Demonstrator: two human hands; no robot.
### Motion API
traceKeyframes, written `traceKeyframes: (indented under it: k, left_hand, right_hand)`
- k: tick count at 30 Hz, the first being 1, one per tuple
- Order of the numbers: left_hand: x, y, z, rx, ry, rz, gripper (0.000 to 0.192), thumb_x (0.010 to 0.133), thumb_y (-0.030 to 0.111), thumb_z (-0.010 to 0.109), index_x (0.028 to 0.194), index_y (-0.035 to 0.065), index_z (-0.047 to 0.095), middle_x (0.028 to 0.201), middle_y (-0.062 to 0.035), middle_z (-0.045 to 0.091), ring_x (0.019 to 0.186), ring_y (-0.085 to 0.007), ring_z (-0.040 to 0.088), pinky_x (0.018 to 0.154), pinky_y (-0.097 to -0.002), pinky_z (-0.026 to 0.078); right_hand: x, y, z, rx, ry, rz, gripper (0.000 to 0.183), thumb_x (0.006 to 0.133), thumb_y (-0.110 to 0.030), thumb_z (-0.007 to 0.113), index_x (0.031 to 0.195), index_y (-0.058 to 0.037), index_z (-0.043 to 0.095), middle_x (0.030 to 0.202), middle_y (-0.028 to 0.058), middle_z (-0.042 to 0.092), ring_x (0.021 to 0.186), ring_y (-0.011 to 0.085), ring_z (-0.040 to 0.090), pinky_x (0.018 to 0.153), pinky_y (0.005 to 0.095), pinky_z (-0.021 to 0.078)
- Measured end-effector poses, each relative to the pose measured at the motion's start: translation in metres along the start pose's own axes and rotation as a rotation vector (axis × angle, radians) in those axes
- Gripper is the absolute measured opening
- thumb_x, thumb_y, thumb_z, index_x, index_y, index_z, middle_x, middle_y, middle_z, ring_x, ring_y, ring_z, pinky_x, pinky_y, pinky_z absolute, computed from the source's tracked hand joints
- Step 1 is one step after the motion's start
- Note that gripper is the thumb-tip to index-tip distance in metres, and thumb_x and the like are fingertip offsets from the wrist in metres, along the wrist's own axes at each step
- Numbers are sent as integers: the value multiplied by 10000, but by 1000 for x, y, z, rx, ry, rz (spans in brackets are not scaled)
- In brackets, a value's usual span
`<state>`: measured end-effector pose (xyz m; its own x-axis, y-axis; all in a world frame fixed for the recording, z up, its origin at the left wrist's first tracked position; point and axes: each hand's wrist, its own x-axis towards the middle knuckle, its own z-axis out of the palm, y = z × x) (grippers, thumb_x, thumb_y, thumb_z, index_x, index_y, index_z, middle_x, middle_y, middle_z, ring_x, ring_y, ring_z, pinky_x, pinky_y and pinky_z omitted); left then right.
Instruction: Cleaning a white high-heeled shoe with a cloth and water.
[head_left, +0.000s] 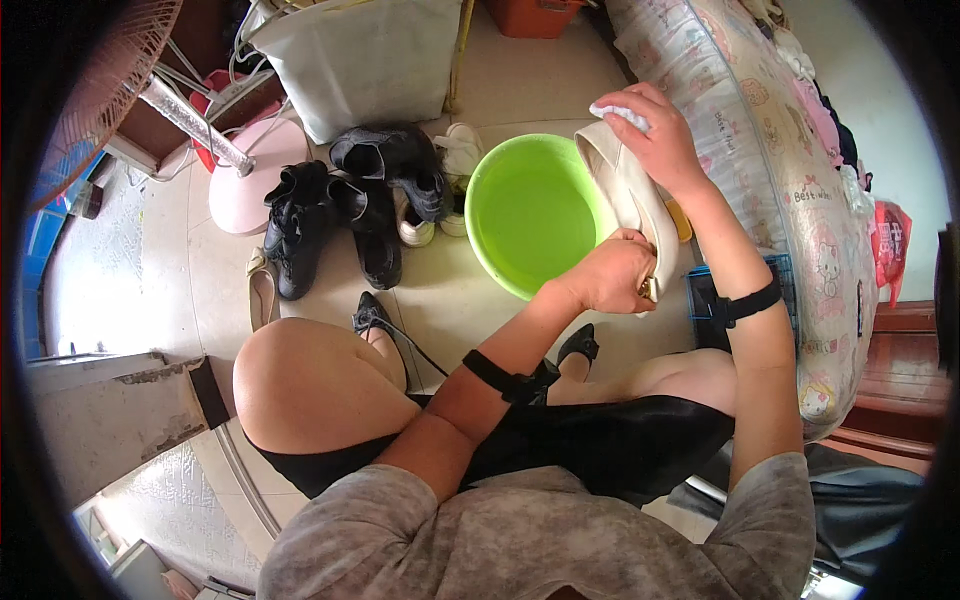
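A cream shoe (639, 201) is held tilted over the right side of a lime-green plastic basin (474, 244). My left hand (616, 274) grips the shoe's nearer end, beside a small gold-coloured metal fitting that the fingers partly cover. At the far end, my right hand (660, 139) pinches a white cloth (619, 115) next to the shoe's opening. Whether the cloth touches the leather is hard to tell. Part of the basin's right rim is hidden behind the shoe. I cannot tell how much liquid the basin holds.
Several black shoes (300, 225) and white shoes (459, 150) stand left of the basin. Behind them is a large whitish bag (367, 67). A fan's pink base (259, 176) sits farther left. A bed (810, 217) with a plastic-covered mattress borders the right, near a blue wire rack (701, 296).
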<state>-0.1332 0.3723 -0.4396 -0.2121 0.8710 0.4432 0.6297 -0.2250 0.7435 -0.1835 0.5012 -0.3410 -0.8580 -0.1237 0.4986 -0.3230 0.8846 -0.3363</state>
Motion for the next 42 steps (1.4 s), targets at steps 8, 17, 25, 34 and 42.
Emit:
traceKeyframes:
  k: [8,17,25,34,42]
  left_hand:
    - [-16,-33,-33,-211,268,-110,167,624,64,758,737,56,635,763,-57,634,731,-191,620,692,-308,488]
    - [-4,-21,-18,-107,199,-5,167,625,141,756,717,69,635,759,-92,638,825,-272,599,836,-360,433]
    - [-15,-23,-44,-368,299,-416,203,693,125,766,813,7,653,739,-55,668,643,-78,586,608,-260,485]
    - [-22,-37,-63,-795,737,-351,229,762,120,746,900,-18,625,813,-54,666,718,-88,619,632,-236,512]
    - [-16,-35,-43,-445,450,-384,333,705,117,780,959,2,597,843,-15,628,779,-82,570,696,-246,474]
  right_hand:
    - [-25,-14,-4,112,-217,-56,174,753,-89,671,926,-79,686,861,69,598,791,227,589,701,317,479]
    - [-16,-22,12,104,-96,-64,186,744,-73,674,928,-98,685,840,63,600,754,231,589,652,325,477]
    - [-18,-27,10,91,-283,-81,158,764,-113,658,916,-90,693,827,82,594,765,249,582,679,348,470]
    - [-18,-25,-18,-18,-258,7,164,756,-88,663,916,-78,697,808,64,571,749,230,574,671,319,466]
    - [-15,-29,10,24,-214,19,153,787,-93,631,925,-74,693,823,88,575,743,253,582,647,355,464]
